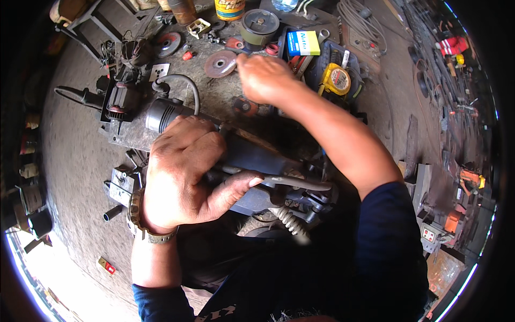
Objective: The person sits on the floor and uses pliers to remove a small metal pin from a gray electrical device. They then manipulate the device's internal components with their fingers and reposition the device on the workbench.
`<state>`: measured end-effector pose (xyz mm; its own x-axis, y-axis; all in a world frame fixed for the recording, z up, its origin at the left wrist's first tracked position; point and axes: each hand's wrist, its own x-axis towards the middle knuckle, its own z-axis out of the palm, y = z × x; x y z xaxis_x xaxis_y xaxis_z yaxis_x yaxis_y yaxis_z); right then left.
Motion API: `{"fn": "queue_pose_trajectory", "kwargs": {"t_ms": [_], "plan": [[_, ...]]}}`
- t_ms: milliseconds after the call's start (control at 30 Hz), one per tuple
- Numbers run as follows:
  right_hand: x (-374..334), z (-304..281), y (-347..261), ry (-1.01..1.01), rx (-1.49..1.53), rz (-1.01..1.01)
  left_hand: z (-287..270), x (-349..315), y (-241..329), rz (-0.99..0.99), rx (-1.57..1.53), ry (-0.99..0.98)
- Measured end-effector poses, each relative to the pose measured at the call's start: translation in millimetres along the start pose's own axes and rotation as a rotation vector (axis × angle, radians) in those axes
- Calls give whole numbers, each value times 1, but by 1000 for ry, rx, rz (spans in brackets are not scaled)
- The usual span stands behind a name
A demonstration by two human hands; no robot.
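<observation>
My left hand, a wristband on its wrist, lies with curled fingers over a long dark blue metal body. Its thumb stretches along a dark bar on that body. A grey ribbed metal cylinder sticks out past the knuckles; a pale coil spring hangs at the near end. What the body belongs to I cannot make out. Farther off, my right hand reaches over the bench, its fingers pinched at the right edge of a round grinding disc. The fingertips are partly hidden.
Around the disc stand a round dark tin, a yellow-and-blue box and a yellow tape measure. Another disc lies on the bench at the far left, near a dark motor-like part. Coiled cable lies far right.
</observation>
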<state>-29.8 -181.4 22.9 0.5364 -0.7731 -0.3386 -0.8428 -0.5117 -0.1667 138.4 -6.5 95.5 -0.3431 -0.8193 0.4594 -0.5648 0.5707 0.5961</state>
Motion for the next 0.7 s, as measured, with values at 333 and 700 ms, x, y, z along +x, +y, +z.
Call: {"fn": "queue_pose_trajectory", "kwargs": {"t_ms": [333,700], "plan": [[-82,-31,92,241,-288,84,-4,-3,-5,44,-30,-25],[-65,-9,75,69,-384,-33,6,-13,-6,-49,-65,33]]}}
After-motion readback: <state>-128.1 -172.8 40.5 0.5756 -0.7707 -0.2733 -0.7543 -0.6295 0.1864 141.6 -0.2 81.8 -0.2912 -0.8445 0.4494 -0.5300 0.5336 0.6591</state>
